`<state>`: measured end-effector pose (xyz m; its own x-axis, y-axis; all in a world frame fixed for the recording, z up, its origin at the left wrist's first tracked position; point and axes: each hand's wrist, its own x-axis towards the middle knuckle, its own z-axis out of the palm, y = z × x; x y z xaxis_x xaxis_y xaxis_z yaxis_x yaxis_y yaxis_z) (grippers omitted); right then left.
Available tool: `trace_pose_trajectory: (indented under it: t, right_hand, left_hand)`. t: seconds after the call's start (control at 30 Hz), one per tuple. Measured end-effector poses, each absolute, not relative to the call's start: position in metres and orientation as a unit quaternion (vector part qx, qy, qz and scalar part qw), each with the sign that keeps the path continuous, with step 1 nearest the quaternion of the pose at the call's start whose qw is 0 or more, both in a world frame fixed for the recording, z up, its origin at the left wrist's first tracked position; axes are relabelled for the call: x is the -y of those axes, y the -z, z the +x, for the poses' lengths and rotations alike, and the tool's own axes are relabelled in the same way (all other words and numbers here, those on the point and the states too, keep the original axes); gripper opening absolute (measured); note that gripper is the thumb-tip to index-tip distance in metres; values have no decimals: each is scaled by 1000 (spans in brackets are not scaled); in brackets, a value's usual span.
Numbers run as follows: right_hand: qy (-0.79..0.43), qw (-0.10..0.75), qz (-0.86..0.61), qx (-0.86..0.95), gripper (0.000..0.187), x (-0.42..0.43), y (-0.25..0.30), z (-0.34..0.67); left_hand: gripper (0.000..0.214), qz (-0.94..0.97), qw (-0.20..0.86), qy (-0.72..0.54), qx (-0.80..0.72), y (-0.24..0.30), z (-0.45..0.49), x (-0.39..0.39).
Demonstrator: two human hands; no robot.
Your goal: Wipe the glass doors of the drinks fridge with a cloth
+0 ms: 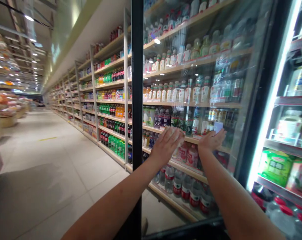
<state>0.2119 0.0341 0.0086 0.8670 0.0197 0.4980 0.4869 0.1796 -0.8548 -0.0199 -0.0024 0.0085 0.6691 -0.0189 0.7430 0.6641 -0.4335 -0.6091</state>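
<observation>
A glass fridge door with a black frame stands swung out in front of me. Both my arms reach forward to it. My left hand lies flat on the glass with its fingers stretched out, and a pale blurred patch shows at the fingertips that I cannot make out. My right hand rests beside it, palm toward the glass and fingers straight. Neither hand grips anything that I can name.
Through the glass I see long store shelves packed with drink bottles. The lit fridge interior, with tubs, packets and bottles, is at the right. A tiled aisle floor runs away to the left, with produce displays beyond.
</observation>
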Motion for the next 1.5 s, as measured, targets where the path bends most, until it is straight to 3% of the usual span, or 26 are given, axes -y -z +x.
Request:
trace_pose_trajectory:
  t: [0.2,0.37,0.6,0.77,0.97,1.17,1.37,1.5]
  right_hand:
    - [156,739,-623,203,59,-32,-10,210]
    - [155,741,-620,205,60,-32,-9,211]
    - [154,743,-619,202,61,-33,-9,210]
    - [166,743,-617,201,61,-35,-9,212]
    - [160,741,-621,199,59,-33,-9,210]
    - [173,738,-621,199,59,-34,-7,211]
    - [168,742,-618,197,59,-34,-9,209]
    - [167,742,-618,198,59,-34,-8,210]
  left_hand:
    - [55,-711,455,438,309,-40,-32,3]
    - [50,-760,492,372,206,-9,-32,3]
    - [56,-713,450,430,323,-38,-30,5]
    - [54,-766,475,360,241,-11,-24,5]
    - [52,-711,470,429,299,-49,-29,1]
    - [51,-767,484,358,223,-10,-21,1]
    - [53,-738,461,407,278,-50,-18,-4]
    - [49,-747,467,400,253,-35,-13,-1]
